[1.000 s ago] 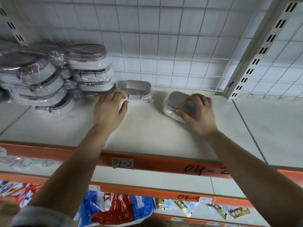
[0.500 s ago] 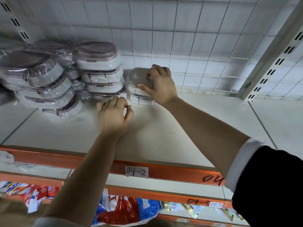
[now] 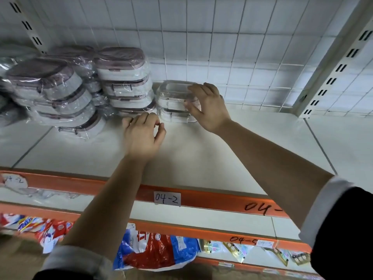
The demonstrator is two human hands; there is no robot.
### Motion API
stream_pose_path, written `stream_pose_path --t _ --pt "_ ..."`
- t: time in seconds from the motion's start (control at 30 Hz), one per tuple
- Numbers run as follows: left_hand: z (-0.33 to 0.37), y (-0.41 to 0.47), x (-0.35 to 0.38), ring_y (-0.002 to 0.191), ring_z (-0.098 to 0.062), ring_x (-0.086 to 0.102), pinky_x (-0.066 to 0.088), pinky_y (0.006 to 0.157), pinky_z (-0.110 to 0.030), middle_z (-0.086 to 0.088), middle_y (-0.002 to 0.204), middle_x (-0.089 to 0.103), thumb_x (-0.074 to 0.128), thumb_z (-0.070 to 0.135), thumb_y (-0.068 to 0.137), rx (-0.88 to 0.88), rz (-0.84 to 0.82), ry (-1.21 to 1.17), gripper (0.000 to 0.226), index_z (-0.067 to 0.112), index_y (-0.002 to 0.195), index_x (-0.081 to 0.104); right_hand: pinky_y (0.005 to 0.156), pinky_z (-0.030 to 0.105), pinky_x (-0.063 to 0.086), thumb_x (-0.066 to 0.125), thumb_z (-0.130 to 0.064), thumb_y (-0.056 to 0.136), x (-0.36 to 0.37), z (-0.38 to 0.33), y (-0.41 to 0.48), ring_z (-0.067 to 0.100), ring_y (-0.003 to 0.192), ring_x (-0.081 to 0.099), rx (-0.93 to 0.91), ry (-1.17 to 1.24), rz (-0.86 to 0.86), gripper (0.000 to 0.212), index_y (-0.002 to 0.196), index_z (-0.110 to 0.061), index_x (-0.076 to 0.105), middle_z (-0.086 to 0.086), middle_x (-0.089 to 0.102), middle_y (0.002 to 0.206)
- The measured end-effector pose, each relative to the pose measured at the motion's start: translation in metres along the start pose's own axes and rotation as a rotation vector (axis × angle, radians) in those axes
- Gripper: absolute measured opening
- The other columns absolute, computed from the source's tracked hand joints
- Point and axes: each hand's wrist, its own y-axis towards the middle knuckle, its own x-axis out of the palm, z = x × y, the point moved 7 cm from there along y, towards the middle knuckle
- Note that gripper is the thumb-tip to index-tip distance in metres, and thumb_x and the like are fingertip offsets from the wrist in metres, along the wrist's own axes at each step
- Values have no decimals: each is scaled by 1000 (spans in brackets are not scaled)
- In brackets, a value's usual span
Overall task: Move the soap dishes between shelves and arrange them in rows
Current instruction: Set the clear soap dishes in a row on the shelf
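Plastic-wrapped soap dishes with mauve lids stand in stacks (image 3: pixel 125 77) at the back left of the white shelf (image 3: pixel 201 150). Further stacks (image 3: pixel 50 91) lean at the far left. Right of them, one clear-wrapped soap dish (image 3: pixel 171 91) lies on top of another (image 3: pixel 173 116). My right hand (image 3: pixel 205 106) holds the upper dish at its right end, fingers over the lid and thumb on the front. My left hand (image 3: pixel 143 134) hovers over the shelf in front of the stacks, fingers loosely curled, holding nothing.
A wire grid backs the shelf, with a slotted upright (image 3: pixel 333 77) at the right. An orange shelf edge (image 3: pixel 201 199) carries a "04-2" label. Below hang red-and-blue bags (image 3: pixel 157 253) and small packets.
My right hand carried a soap dish from the middle of the shelf to the left and set it on the single dish beside the stacks. My left hand curled its fingers and barely moved.
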Motion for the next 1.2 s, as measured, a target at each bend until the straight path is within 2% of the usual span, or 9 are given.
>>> stream_pose_path --t 0.13,0.27,0.57,0.7,0.83,0.97,1.07,1.2 --pt "27 -2 -6 75 -30 64 30 82 -39 -3 81 67 48 35 91 73 -46 38 26 14 88 64 102 48 42 47 -37 96 -37 28 -44 35 124 46 27 7 69 49 133 -6 57 12 57 133" --pt "81 -8 -9 74 -30 64 33 82 -41 -4 82 67 47 36 91 135 -70 4 28 14 91 64 96 49 45 47 -37 96 -74 59 -93 35 118 49 107 -40 92 46 127 -7 61 10 59 126" --pt "241 -44 -17 78 -29 64 30 82 -39 -3 89 68 45 36 93 239 -104 -95 31 13 97 66 90 50 48 39 -43 93 -165 125 -217 38 112 53 191 -137 139 52 121 -8 64 12 63 119" --pt "321 -73 -23 79 -30 63 32 81 -38 -4 91 67 47 35 94 261 -86 -120 30 13 97 66 86 47 50 42 -37 93 -213 153 -279 40 104 55 147 -154 188 46 116 -6 66 14 65 113" --pt "406 -114 -26 83 -28 63 33 81 -37 -5 97 66 48 36 94 253 -101 -162 30 13 100 68 83 37 48 45 -34 93 -264 187 -349 34 102 56 133 -95 250 41 114 -7 68 11 64 110" --pt "478 -159 -21 84 -29 62 36 81 -40 -5 97 65 52 34 93 241 -117 -195 27 13 101 68 77 39 50 47 -31 92 -300 219 -416 32 96 59 133 -29 282 35 106 -6 67 11 63 100" --pt "522 -193 -12 86 -29 62 35 82 -39 -4 98 65 51 33 93 222 -171 -227 28 12 101 68 70 32 44 49 -29 93 -311 240 -464 27 91 55 134 -15 275 31 102 -5 67 10 61 96" --pt "564 -235 16 87 -27 62 35 80 -38 -3 99 65 47 36 93 209 -325 -242 32 13 103 67 69 35 48 48 -32 93 -302 281 -518 28 96 55 204 -31 200 33 104 -7 66 8 62 102"
